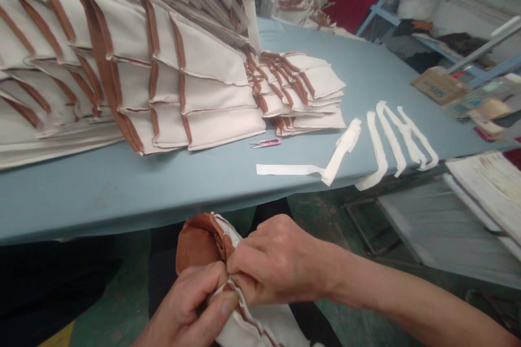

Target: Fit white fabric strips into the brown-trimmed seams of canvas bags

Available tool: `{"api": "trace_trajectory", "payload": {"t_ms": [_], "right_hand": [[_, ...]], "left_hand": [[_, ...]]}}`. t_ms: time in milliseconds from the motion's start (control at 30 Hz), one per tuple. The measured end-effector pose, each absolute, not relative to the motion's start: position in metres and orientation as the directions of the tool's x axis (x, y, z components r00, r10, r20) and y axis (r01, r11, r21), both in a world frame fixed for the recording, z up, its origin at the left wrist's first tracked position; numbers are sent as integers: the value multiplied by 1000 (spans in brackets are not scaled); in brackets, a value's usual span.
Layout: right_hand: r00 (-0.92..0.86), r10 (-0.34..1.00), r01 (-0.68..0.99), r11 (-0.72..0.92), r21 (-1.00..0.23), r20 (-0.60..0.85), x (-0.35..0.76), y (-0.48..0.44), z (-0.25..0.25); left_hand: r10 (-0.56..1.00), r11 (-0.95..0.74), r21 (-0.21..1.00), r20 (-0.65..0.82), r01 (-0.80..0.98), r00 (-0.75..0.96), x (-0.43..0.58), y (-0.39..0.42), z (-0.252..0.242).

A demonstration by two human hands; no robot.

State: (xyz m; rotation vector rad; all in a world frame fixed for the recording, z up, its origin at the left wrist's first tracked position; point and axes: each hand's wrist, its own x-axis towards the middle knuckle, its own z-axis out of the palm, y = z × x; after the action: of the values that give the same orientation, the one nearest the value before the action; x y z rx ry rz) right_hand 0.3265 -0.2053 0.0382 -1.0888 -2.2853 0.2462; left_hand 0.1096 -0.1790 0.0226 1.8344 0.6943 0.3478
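Over my lap, below the table's front edge, I hold a sewn leather piece [198, 246], brown on one face and off-white on the other. My left hand [195, 303] pinches its seam between thumb and fingers. Right against it, my right hand [277, 260] is closed on the same seam a little farther up. The knuckles of both hands nearly touch, and the fingertips of the right hand are hidden. A brown flap stands up beyond the hands, and the off-white part hangs down below them.
Stacks of off-white pieces with brown edges [220, 92] cover the table's left and middle. Pink-handled thread snips [266, 143] lie in front of them. White strips [342, 152] lie along the table's [122, 190] front edge. A cardboard box [439, 85] stands at the right.
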Motion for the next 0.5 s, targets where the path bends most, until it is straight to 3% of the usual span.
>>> {"api": "trace_trajectory", "payload": {"t_ms": [267, 500], "right_hand": [[-485, 864, 448, 376, -811, 132, 335, -197, 33], [-527, 849, 484, 271, -832, -31, 339, -190, 38]], "left_hand": [[636, -261, 897, -117, 356, 763, 107, -176, 24], [494, -245, 843, -317, 479, 809, 113, -166, 18]]}}
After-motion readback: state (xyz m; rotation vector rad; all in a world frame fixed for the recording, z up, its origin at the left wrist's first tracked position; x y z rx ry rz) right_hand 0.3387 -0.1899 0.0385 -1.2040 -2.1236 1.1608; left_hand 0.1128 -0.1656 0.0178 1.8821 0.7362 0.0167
